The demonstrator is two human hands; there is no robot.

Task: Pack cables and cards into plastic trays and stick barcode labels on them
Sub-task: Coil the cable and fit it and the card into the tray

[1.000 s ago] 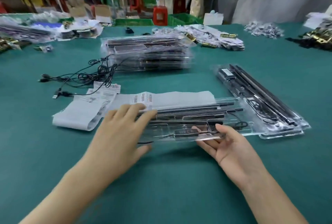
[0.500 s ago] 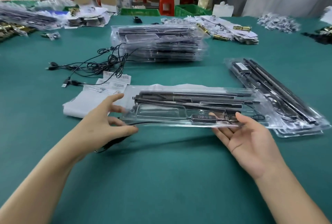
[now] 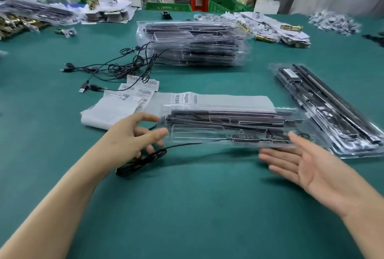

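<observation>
Right hand (image 3: 318, 167) has opened flat just off the clear tray (image 3: 207, 134); left fingers (image 3: 145, 117) curl round its end.

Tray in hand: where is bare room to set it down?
Widest bare cloth lies on the near side of the lifted tray. A narrower strip runs between the tray stack and the paper sheets. Loose cables crowd the left; packed trays the right.
</observation>
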